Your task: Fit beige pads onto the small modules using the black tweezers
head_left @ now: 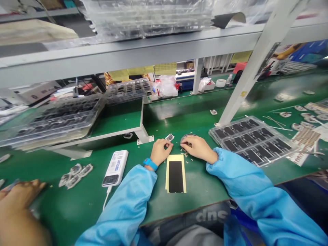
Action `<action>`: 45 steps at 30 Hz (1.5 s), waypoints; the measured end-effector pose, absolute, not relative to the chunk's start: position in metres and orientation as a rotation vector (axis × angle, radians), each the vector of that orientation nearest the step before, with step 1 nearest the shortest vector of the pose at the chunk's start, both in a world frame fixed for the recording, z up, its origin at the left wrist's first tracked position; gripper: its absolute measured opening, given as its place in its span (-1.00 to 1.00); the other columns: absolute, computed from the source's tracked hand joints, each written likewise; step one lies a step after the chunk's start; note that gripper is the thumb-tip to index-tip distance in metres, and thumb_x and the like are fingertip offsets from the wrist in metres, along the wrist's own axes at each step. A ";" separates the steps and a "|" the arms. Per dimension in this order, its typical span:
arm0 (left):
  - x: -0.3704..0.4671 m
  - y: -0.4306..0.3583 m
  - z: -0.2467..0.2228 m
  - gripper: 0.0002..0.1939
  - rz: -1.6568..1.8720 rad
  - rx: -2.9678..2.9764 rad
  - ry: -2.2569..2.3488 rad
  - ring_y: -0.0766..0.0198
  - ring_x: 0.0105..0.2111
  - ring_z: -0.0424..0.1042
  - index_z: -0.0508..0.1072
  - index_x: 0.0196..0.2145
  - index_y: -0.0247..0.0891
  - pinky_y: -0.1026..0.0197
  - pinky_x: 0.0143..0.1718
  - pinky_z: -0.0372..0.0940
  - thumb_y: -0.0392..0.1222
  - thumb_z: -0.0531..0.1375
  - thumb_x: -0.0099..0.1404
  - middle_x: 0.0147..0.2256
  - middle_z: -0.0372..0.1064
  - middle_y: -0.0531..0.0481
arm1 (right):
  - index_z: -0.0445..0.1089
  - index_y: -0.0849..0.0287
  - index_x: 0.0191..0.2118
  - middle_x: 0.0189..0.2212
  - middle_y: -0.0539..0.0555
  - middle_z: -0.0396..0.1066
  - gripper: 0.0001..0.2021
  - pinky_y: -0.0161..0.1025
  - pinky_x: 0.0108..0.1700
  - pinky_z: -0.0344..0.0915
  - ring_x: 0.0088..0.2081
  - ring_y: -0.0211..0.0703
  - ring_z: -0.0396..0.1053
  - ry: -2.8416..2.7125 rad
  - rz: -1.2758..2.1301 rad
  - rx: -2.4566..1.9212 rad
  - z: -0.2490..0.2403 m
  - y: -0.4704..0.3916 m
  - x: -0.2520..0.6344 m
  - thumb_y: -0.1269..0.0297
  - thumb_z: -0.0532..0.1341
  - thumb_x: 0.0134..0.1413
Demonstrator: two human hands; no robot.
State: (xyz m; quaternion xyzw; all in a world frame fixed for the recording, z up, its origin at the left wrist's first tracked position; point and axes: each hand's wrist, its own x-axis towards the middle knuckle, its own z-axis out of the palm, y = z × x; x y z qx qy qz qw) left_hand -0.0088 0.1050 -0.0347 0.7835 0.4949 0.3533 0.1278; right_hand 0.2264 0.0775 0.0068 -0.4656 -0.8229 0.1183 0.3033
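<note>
Green tabletop [200,191] under everything. Pale-yellow paper sheet [175,158], black rectangular film [176,177] on top, between forearms: looks light, bendy; lift by edges. Dark-grey round dish [182,138]: right grip [198,147] over it, fingertips bunched, can't tell on what. Small silvery-white part [169,137]: just beyond left grip [161,152], fingertips close, clamping unclear from here. Probably light, fragile; pinch sides.
</note>
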 end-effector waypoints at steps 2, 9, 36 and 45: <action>-0.006 0.102 -0.033 -0.71 0.970 2.337 1.461 0.17 -0.29 0.26 0.56 -0.02 -0.19 0.10 -0.17 0.20 -0.10 0.21 0.36 -0.38 0.35 -0.02 | 0.52 0.11 -0.19 -0.17 -0.04 0.50 -0.83 -0.29 -0.03 0.30 -0.11 -0.24 0.43 -2.177 0.307 -1.213 0.008 0.077 0.227 0.19 0.20 0.29; -0.005 0.097 -0.037 -0.61 0.893 2.354 1.568 0.18 -0.23 0.28 0.49 0.11 -0.21 0.11 -0.11 0.20 -0.10 0.20 0.37 -0.30 0.38 -0.03 | 0.53 0.10 -0.13 -0.12 -0.03 0.51 -0.77 -0.26 0.03 0.31 -0.06 -0.23 0.44 -2.201 0.301 -1.143 0.008 0.071 0.228 0.16 0.16 0.34; -0.004 0.122 -0.035 -0.53 0.815 2.276 1.808 0.06 -0.13 0.45 0.45 0.18 -0.20 0.08 -0.06 0.32 -0.05 0.13 0.36 -0.25 0.50 -0.11 | 0.53 0.07 -0.15 -0.14 -0.02 0.52 -0.83 -0.26 0.03 0.36 -0.09 -0.22 0.47 -2.104 0.282 -0.922 -0.012 0.080 0.225 0.15 0.24 0.27; -0.003 0.122 -0.032 -0.66 0.825 2.279 1.689 0.17 -0.24 0.39 0.57 0.02 -0.24 0.09 -0.02 0.28 -0.14 0.15 0.37 -0.33 0.48 -0.05 | 0.55 0.07 -0.16 -0.16 -0.01 0.53 -0.76 -0.21 -0.04 0.36 -0.15 -0.18 0.48 -2.154 0.357 -1.103 0.000 0.073 0.226 0.09 0.19 0.30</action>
